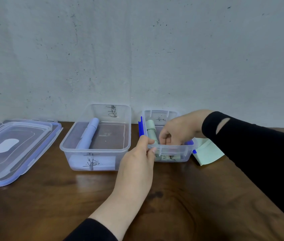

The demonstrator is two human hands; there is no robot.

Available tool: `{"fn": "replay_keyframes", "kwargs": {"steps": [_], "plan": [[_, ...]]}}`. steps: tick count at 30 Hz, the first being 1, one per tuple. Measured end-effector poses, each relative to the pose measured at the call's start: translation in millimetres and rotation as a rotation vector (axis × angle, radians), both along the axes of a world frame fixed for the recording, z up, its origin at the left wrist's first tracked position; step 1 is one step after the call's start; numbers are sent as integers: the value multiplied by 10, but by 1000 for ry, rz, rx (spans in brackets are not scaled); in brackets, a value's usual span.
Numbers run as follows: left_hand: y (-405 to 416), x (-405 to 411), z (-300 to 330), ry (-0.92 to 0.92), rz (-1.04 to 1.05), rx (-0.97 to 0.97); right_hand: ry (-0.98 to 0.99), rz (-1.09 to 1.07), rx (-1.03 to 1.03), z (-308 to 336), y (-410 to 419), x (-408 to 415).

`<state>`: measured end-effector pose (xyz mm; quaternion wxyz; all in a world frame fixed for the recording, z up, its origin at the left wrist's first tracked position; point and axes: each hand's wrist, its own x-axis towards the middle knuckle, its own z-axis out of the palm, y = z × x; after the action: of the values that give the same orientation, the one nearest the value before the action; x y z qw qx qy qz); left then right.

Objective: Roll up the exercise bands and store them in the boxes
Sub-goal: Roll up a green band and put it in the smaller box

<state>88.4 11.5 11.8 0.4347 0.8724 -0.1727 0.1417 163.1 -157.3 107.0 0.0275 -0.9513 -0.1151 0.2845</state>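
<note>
1. On the worktop (181,206), a dark glossy wood surface, we have two clear plastic boxes side by side against a speckled wall; flat lids (14,148) with lilac clips lie well to the left.
2. We note the large box (96,150): rigid, transparent, with rounded corners. It holds rolled lilac bands (88,134), smooth and matte.
3. We judge the step in hand to be storing a green roll in the small box (170,152), whose lid with blue clips stands on edge at its left.
4. Our left hand (138,164) pinches the near-left rim of the small box to steady it.
5. Our right hand (177,129) reaches inside with fingers curled; whether it holds a roll, we cannot tell.
6. One rolled green band (152,131) lies inside; a flat green band (207,152) waits just right of the box. Next we probably roll it tightly.
</note>
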Motion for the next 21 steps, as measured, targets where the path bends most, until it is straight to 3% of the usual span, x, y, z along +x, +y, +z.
{"fn": "replay_keyframes", "kwargs": {"steps": [7,11,13,16,19,21], "plan": [[-17,-31,26,-40,36,30,44,-79,137,132,-16,-69],[-15,-14,0,-43,23,34,-60,-81,144,113,-34,-188],[-5,-38,25,-48,1,3,-205,-29,79,94,-63,-256],[4,-114,84,-104,-62,-49,-691,-39,211,73,-144,-464],[4,-198,114,-171,-142,10,-1131,-320,628,-80,-242,-916],[-11,-231,106,-147,-172,80,-1176,-538,657,-383,-319,-1226]]}}
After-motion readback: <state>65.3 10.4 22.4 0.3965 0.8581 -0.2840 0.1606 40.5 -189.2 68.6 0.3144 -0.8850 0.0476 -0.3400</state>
